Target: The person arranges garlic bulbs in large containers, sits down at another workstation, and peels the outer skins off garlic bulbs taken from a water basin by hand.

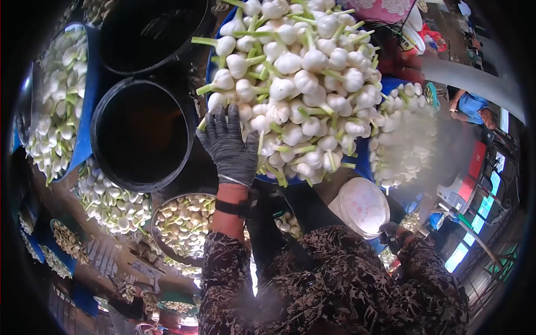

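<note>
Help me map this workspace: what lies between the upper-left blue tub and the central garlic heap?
In the head view: an upper black tub, a lower black tub and the left hand at the garlic heap.

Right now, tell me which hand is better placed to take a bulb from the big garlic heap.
Left, likely: the left hand is open at the edge of the garlic heap, while the right hand sits farther off, seemingly gripping the rim of the white tub.

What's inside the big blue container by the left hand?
Garlic bulbs with green stems, heaped above the rim of the blue container. The left hand covers some at the near edge. Lower layers and the container's bottom are hidden beneath the heap.
</note>
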### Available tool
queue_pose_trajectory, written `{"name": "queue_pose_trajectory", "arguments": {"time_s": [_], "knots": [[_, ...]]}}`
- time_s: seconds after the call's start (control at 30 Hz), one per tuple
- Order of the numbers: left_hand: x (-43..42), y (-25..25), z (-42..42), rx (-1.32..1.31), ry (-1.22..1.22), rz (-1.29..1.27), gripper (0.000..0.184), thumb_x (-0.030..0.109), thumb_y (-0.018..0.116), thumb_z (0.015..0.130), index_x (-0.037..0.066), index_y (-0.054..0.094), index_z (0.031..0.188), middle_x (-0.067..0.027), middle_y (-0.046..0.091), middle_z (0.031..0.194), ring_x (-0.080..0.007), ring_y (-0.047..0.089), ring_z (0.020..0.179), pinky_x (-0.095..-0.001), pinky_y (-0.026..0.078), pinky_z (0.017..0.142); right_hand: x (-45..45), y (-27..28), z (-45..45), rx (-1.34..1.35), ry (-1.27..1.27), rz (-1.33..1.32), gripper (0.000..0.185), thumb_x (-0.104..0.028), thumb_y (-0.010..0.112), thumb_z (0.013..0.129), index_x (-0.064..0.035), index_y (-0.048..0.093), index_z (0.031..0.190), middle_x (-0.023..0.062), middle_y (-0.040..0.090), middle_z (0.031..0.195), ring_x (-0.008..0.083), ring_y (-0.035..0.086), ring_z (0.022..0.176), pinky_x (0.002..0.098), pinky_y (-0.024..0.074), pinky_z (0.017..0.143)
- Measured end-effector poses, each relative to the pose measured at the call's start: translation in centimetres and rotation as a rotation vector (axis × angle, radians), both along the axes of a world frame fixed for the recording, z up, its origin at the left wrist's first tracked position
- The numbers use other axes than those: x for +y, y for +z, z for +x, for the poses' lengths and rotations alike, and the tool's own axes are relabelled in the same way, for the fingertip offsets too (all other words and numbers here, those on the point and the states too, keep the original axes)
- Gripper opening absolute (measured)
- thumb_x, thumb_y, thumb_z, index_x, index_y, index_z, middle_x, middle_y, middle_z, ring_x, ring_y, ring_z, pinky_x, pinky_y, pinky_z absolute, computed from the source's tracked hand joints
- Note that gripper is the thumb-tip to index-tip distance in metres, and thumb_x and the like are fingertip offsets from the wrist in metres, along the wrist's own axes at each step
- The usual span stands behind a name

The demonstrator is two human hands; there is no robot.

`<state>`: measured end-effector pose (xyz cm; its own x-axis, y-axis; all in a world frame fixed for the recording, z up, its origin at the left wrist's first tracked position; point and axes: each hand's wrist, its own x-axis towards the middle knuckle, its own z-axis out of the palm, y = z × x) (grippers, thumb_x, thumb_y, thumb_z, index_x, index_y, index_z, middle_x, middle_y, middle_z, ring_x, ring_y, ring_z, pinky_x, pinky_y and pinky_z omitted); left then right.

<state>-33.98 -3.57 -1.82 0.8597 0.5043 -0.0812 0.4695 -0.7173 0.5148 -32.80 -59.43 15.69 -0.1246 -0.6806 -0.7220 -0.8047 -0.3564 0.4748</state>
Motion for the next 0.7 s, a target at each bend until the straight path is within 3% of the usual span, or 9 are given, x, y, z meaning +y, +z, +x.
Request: {"name": "queue_pose_trajectory", "arguments": {"time_s": [0.03,0.17,0.3,0.4,0.47,0.5,0.6,0.7], "knots": [[-0.2,-0.9,0.3,-0.023,0.029,-0.025,0.071,0.046,0.057,0.084,0.013,0.037,0.144,-0.0161,0.027,0.151,-0.0365,0.021,0.141,-0.0588,0.005,0.112,0.0,-0.1,0.1,-0.014,-0.012,0.021,0.017,-0.017,0.058,0.086,-0.0006,0.058,0.082,0.0120,0.056,0.060,0.0275,0.057,0.051,0.0423,0.0525,0.053],[0.6,2.0,0.4,0.061,0.041,0.007,0.072,0.048,0.055,0.085,0.011,0.035,0.145,-0.0166,0.022,0.153,-0.0390,0.019,0.140,-0.0571,0.007,0.112,-0.8,1.8,-0.9,-0.069,-0.077,0.034,0.013,-0.014,0.056,0.087,-0.0004,0.056,0.085,0.0118,0.054,0.057,0.0258,0.055,0.049,0.0414,0.0509,0.051],[-0.2,-0.5,0.2,0.082,0.045,0.001,0.075,0.047,0.054,0.086,0.011,0.030,0.146,-0.0155,0.021,0.154,-0.0355,0.018,0.141,-0.0552,0.008,0.113,-2.0,1.9,-1.6,-0.082,-0.175,0.052,0.011,-0.011,0.055,0.087,-0.0018,0.054,0.082,0.0103,0.051,0.055,0.0242,0.052,0.046,0.0398,0.0500,0.049],[0.6,2.8,0.9,0.174,0.081,0.002,0.068,0.043,0.057,0.085,0.012,0.038,0.142,-0.0150,0.036,0.146,-0.0347,0.030,0.136,-0.0558,0.013,0.112,-6.0,1.7,-2.9,-0.009,-0.204,0.111,0.016,-0.016,0.055,0.089,-0.0011,0.057,0.092,0.0106,0.056,0.065,0.0249,0.058,0.055,0.0419,0.0559,0.058],[1.0,5.9,2.6,0.037,0.159,0.057,0.055,0.035,0.058,0.087,0.012,0.047,0.136,-0.0118,0.052,0.131,-0.0287,0.044,0.127,-0.0540,0.021,0.110,-6.0,2.1,-2.9,-0.047,-0.321,0.140,0.015,-0.017,0.055,0.089,-0.0016,0.057,0.091,0.0114,0.057,0.065,0.0253,0.058,0.056,0.0417,0.0562,0.059],[1.1,7.3,3.8,-0.056,0.148,0.011,0.053,0.033,0.059,0.086,0.011,0.049,0.134,-0.0113,0.055,0.128,-0.0293,0.046,0.125,-0.0521,0.023,0.109,-5.0,2.3,-2.8,-0.028,-0.192,0.082,0.016,-0.018,0.055,0.090,-0.0024,0.056,0.089,0.0115,0.056,0.066,0.0252,0.057,0.055,0.0426,0.0552,0.057],[-0.2,10.5,10.2,-0.287,0.017,-0.005,0.052,0.027,0.068,0.080,0.013,0.055,0.129,-0.0108,0.060,0.123,-0.0315,0.049,0.122,-0.0476,0.025,0.110,-6.7,0.8,-4.3,-0.094,-0.251,0.103,0.016,-0.019,0.054,0.091,-0.0028,0.056,0.088,0.0108,0.055,0.067,0.0245,0.057,0.055,0.0434,0.0546,0.056],[-2.2,9.7,15.6,-0.090,-0.129,0.047,0.053,0.031,0.068,0.078,0.023,0.056,0.130,-0.0114,0.060,0.120,-0.0321,0.048,0.123,-0.0499,0.022,0.111,-6.5,0.3,-4.8,-0.129,-0.249,0.211,0.016,-0.018,0.053,0.091,-0.0024,0.056,0.090,0.0111,0.054,0.068,0.0246,0.056,0.055,0.0450,0.0549,0.056]]}}
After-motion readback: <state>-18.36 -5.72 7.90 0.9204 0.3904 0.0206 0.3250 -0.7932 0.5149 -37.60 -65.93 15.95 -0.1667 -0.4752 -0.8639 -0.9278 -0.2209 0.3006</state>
